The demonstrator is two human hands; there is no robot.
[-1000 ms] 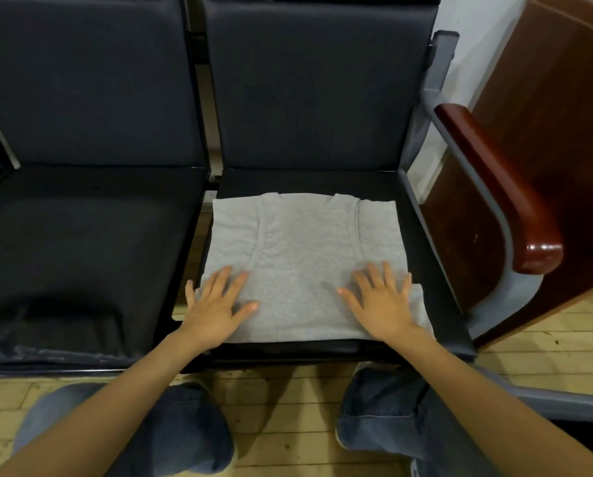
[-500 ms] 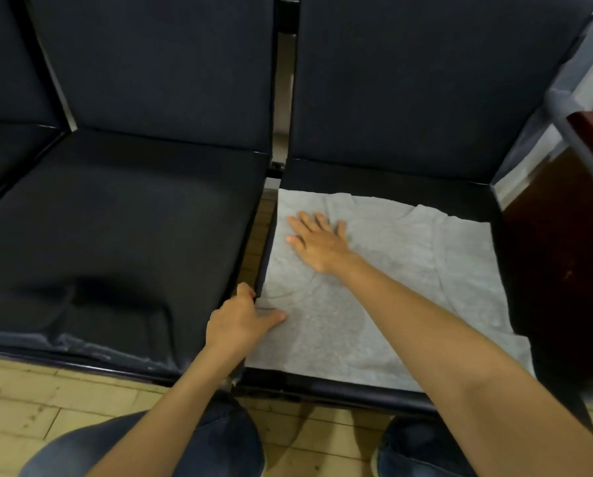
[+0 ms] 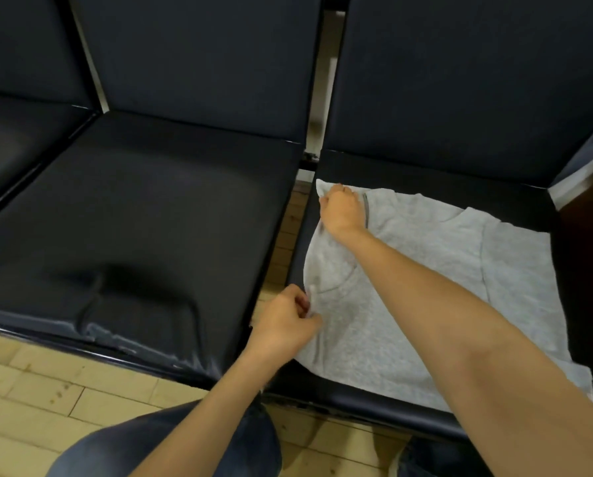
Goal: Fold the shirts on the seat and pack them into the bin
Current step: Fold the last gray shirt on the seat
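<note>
Starting at the left, the left seat [image 3: 133, 218] shows a dark cushion with a dent near its front and scuffing along the front edge. Below it runs a pale wood floor [image 3: 47, 390], and a knee [image 3: 109, 456] in blue jeans fills the bottom of the view. A narrow gap parts this seat from the right seat [image 3: 425, 173]. At that gap the left hand [image 3: 284, 325] pinches the near left edge of the shirt [image 3: 425, 270], thumb and curled fingers closed on a small fold of cloth. Farther back, the right hand [image 3: 341, 211] grips the shirt's far left corner, fingers curled round the cloth. Its arm reaches across the garment from the lower right. The two hands are apart, both on that same left edge. The shirt is light grey and lies spread on the right seat, covering most of the cushion, and its left edge curves between the hands. At the far right stands a dark brown panel [image 3: 591, 235].
</note>
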